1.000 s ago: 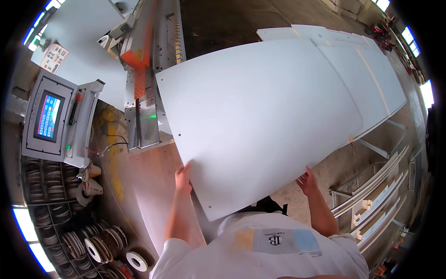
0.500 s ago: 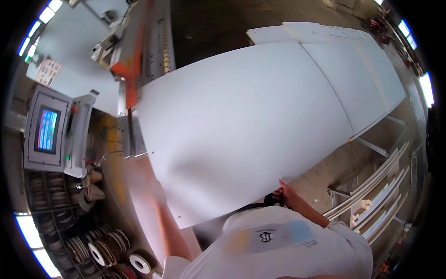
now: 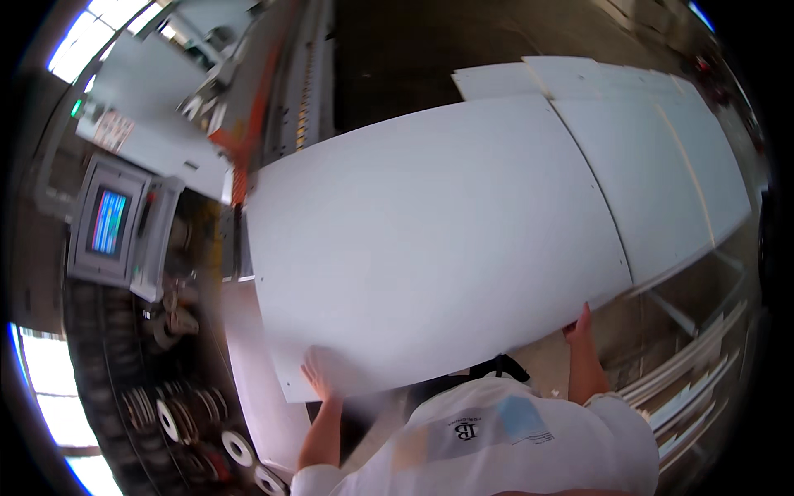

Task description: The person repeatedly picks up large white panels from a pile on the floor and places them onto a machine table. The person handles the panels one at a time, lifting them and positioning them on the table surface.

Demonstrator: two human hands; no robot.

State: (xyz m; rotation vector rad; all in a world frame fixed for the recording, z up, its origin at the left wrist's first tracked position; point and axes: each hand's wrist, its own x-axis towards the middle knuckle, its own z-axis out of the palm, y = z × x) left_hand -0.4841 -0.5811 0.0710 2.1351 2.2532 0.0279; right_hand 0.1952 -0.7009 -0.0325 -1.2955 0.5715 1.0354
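I hold a large white panel (image 3: 430,240) flat in front of my chest, its near edge just above my white shirt (image 3: 513,438). My left hand (image 3: 321,376) lies spread against the panel's near left corner, fingers open and pressed onto the face; whether my thumb hooks under the edge I cannot tell, since that corner is blurred. My right hand (image 3: 579,324) grips the near right edge, fingers wrapped up over the rim.

The panel spans from the edge-banding machine (image 3: 281,99) on the left to the stack of white panels (image 3: 662,157) on the right, whose top sheet it overlaps or closely meets at its right end.

To handle this step well, in my judgement:
- I keep both hands wide apart at the near corners so the sheet does not twist.
- I hold the face level; a dropped far edge could scrape the machine rail or the stack.
- I watch the left end against the machine and its control screen (image 3: 109,221).
- I mind the rolls of edge tape (image 3: 207,430) on the floor to my near left when stepping.
- I avoid dragging the finished face across other sheets.
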